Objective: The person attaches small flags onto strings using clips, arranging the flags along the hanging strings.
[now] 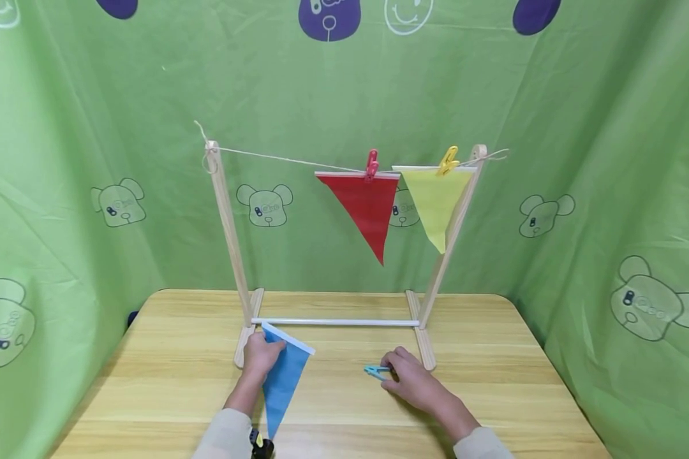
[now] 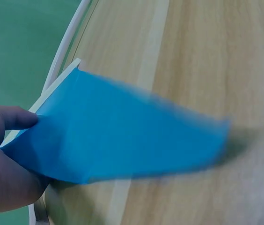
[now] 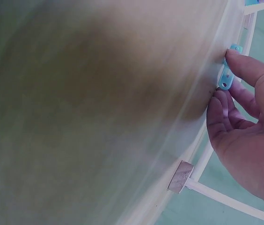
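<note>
A blue triangular pennant (image 1: 287, 376) with a white top strip hangs from my left hand (image 1: 262, 356), pinched near the strip's left end between thumb and fingers. In the left wrist view the pennant (image 2: 118, 131) spreads over the table, its far tip blurred. My right hand (image 1: 411, 379) pinches a light blue clothespin (image 1: 374, 370) just above the table; the right wrist view shows the clothespin (image 3: 226, 77) between thumb and fingers. On a string (image 1: 287, 158) hang a red pennant (image 1: 370, 207) under a red clothespin (image 1: 371, 165) and a yellow pennant (image 1: 434, 201) under a yellow clothespin (image 1: 448, 160).
Two wooden posts (image 1: 228, 229) on flat feet hold the string, joined low down by a white rod (image 1: 335, 322). The stand is on a wooden table (image 1: 333, 408). A green printed curtain (image 1: 333, 89) surrounds the back and sides.
</note>
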A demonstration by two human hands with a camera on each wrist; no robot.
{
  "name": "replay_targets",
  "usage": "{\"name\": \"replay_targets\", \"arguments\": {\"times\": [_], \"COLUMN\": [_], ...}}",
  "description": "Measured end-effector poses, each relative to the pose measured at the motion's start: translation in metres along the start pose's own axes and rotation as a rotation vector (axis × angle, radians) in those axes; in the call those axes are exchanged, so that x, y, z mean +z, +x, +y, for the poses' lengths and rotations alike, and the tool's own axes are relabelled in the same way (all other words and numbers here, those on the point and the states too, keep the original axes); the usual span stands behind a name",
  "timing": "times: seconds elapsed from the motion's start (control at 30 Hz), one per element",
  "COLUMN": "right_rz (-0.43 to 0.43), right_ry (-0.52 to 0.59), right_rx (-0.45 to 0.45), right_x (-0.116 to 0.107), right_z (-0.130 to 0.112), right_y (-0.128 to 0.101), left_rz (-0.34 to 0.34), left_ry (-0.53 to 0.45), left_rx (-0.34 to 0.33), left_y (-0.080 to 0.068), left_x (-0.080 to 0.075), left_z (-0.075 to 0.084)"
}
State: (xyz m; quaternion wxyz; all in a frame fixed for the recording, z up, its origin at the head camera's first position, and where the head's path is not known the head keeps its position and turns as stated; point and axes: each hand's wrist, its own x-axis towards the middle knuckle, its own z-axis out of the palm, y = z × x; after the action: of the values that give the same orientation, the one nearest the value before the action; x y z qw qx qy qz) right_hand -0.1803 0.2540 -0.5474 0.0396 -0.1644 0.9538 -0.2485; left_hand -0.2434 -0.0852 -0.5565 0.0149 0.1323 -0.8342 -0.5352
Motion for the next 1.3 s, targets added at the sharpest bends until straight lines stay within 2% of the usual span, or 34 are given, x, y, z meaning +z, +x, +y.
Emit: {"name": "replay_targets", "arguments": {"times": [0.47,0.87,1.13,1.3], "right_rz": [0.003,0.037,0.069,0.105], "right_ry": [-0.002,0.037,0.147,0.176], "right_rx": [-0.016,-0.038,-0.018,-0.011], "right_x": [-0.0016,-0.0027,-0.0042,-0.006], "right_z": [-0.0006,0.0036,0.0034,0.003], "right_y": [0.0004,-0.0005,0.0005,0.0023], "left_rz": [-0.054,-0.045,-0.018,-0.003], "left_ry": [-0.073,-0.091,-0.096,-0.106], "left_rx": [-0.047,0.004,0.033,0.044], "left_y": [0.0023,0.0003,-0.0045,-0.0049], "left_x": [-0.0034,-0.0047,-0.0072,-0.0087], "left_z": [0.0001,-0.0005,0.0054,0.0079]}}
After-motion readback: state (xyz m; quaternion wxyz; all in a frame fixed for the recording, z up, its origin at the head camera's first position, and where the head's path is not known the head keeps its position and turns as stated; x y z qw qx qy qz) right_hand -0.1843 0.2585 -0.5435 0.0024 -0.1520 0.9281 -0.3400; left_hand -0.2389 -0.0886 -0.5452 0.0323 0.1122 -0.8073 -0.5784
